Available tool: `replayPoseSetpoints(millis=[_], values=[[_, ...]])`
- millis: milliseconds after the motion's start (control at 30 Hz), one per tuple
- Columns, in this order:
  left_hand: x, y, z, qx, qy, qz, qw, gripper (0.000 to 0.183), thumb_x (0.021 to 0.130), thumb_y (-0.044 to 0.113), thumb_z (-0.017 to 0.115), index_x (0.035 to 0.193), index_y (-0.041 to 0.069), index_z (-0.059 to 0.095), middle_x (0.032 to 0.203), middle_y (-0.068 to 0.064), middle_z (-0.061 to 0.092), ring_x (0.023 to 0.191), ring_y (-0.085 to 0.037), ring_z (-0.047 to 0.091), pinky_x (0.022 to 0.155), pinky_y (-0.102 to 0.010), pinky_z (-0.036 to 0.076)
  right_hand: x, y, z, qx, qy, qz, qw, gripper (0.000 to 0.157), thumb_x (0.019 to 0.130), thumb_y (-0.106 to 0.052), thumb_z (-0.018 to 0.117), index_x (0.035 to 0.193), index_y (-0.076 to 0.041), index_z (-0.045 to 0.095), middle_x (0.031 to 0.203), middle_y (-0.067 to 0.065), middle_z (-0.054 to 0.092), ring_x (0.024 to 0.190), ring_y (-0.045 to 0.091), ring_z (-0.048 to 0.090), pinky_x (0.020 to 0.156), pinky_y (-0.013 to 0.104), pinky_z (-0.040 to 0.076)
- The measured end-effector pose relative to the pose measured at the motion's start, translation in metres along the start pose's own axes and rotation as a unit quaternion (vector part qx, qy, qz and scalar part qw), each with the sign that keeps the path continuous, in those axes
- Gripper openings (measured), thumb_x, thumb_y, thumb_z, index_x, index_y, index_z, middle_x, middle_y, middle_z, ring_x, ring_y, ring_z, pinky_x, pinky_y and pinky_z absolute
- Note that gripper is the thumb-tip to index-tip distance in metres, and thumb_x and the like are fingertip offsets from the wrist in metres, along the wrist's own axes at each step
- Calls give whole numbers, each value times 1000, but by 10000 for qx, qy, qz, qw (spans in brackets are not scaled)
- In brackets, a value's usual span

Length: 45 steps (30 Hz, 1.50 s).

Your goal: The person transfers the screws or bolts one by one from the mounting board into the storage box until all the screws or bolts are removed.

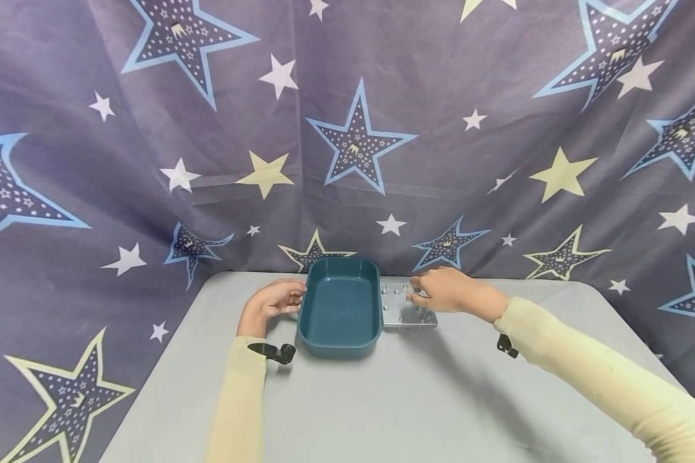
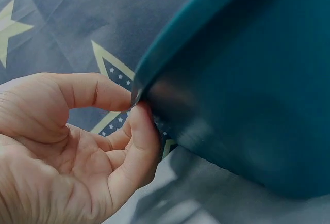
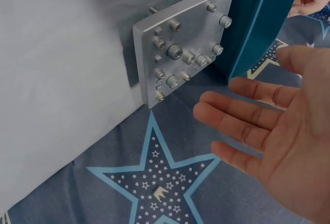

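Note:
A deep teal plastic tray [image 1: 342, 312] with rounded corners stands on the table, with nothing visible inside. At its left side, my left hand [image 1: 279, 297] pinches the rim between thumb and finger, as the left wrist view shows up close. Against the tray's right side lies a silver metal plate [image 1: 402, 316]. Socket-head screws [image 3: 175, 52] of different sizes sit in it, and a few screw ends stick out past its far face. Over the plate's right part hovers my right hand [image 1: 448, 289]; its fingers are extended, apart from the screws and holding nothing in the right wrist view.
The pale grey table [image 1: 469, 399] meets a purple-grey curtain [image 1: 347, 218] printed with stars, just behind the tray and plate. A black strap with a small camera [image 1: 278, 352] is on the left wrist, another [image 1: 506, 346] on the right.

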State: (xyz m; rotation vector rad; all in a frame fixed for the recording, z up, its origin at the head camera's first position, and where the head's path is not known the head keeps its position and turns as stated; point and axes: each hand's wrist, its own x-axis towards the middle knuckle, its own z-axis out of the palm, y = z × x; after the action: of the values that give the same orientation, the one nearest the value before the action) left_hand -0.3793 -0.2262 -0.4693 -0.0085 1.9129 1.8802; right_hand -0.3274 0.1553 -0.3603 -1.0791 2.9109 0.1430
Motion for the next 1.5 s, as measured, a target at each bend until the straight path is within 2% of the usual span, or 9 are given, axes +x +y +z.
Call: replayPoseSetpoints(millis=[133, 333, 533, 633, 800, 1000, 1333, 1500], values=[[-1, 2, 3, 137, 56, 85, 9999, 9, 102, 5, 46, 109, 2, 52, 79, 5, 60, 72, -5, 58, 65, -20, 54, 3, 1, 3, -21, 35, 12, 10000, 38, 105, -40, 52, 110, -8, 71, 105, 5, 78, 92, 25, 74, 90, 47, 57], [-1, 2, 4, 205, -6, 138, 9997, 9, 102, 3, 45, 107, 2, 53, 77, 5, 58, 71, -4, 57, 64, -18, 53, 5, 1, 10, -6, 216, -138, 9997, 25, 104, -33, 56, 99, -12, 68, 92, 2, 77, 75, 19, 71, 77, 41, 59], [-4, -1, 4, 220, 140, 75, 9996, 24, 102, 4, 46, 124, -6, 47, 82, 3, 58, 72, -5, 57, 64, -19, 54, 8, -3, 23, 114, 371, -416, 9984, 15, 101, -22, 58, 90, -14, 62, 75, -2, 64, 62, 10, 56, 62, 32, 51], [-5, -2, 4, 270, 214, 90, 9994, 32, 102, 4, 47, 131, -8, 43, 84, 3, 58, 74, -5, 57, 66, -20, 54, 10, -5, 29, 104, 427, -561, 9975, 12, 99, -18, 60, 88, -13, 61, 73, -1, 61, 62, 10, 54, 62, 31, 51], [-6, 0, 5, 330, 331, 79, 9989, 36, 102, 4, 48, 134, -9, 42, 86, 2, 58, 76, -6, 59, 68, -21, 55, 14, -10, 37, -183, 542, -750, 9955, 12, 97, -18, 61, 87, -12, 61, 72, 2, 63, 61, 15, 59, 63, 35, 55], [-8, 4, 5, 494, 387, 112, 9980, 36, 101, 5, 50, 134, -8, 43, 92, -1, 58, 78, -8, 59, 71, -23, 56, 14, -14, 41, -377, 410, -724, 9958, 11, 97, -19, 61, 89, -11, 61, 72, 3, 64, 66, 22, 65, 67, 39, 57], [-4, 4, 5, 431, 431, 132, 9981, 33, 100, 4, 50, 131, -6, 45, 87, 0, 58, 75, -7, 59, 69, -23, 56, 17, -16, 51, -468, 244, -739, 9959, 12, 98, -22, 61, 90, -13, 60, 72, 2, 64, 65, 18, 63, 66, 38, 57], [-3, 4, 5, 372, 406, 134, 9984, 33, 100, 4, 50, 131, -7, 44, 86, 0, 57, 75, -7, 59, 68, -22, 56, 19, -14, 60, -832, 495, -1031, 9900, 15, 99, -26, 61, 90, -14, 61, 73, 2, 65, 65, 19, 63, 65, 37, 56]])
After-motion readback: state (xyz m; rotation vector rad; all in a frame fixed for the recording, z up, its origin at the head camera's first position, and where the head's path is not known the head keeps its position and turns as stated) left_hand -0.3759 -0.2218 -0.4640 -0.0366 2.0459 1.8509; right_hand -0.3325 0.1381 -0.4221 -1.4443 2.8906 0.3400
